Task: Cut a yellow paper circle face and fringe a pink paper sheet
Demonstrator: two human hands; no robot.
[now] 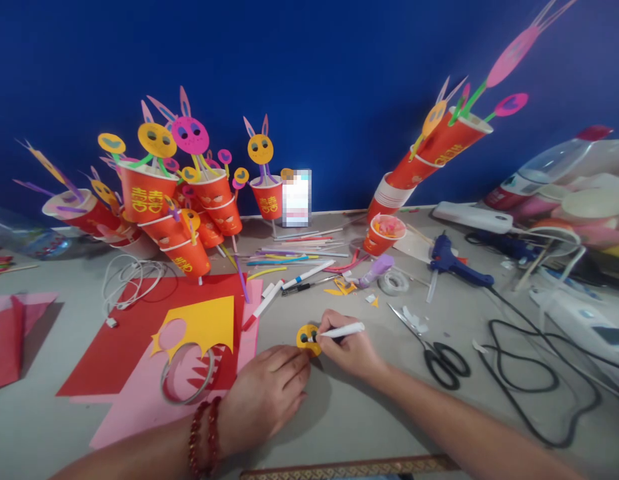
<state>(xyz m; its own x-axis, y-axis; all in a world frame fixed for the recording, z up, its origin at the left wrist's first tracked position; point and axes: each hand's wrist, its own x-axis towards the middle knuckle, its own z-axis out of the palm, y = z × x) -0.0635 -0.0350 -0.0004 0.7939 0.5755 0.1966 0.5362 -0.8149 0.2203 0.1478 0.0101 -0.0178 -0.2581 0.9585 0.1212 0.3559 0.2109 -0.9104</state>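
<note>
A small yellow paper disc [303, 331] with two dark eye spots lies on the table in front of me. My right hand [347, 347] is closed round a white marker [343, 330], its tip down on the disc. The tip itself is partly hidden by my fingers. Beaded bracelets [203, 433] circle the wrist behind my left hand [272, 390], which lies palm down with fingers close together and fingertips at the disc's lower left edge. To its left are a cut yellow sheet [207, 320], a roll of tape [171, 390] and pink paper [139, 413].
Red cups with paper bunny faces [147, 193] stand at the back left. Another leaning cup stack [414, 167] is at the back right. Black-handled scissors [442, 363], a blue glue gun [457, 267] and its looped cord lie right. Several markers and pipe cleaners [294, 253] lie behind my hands.
</note>
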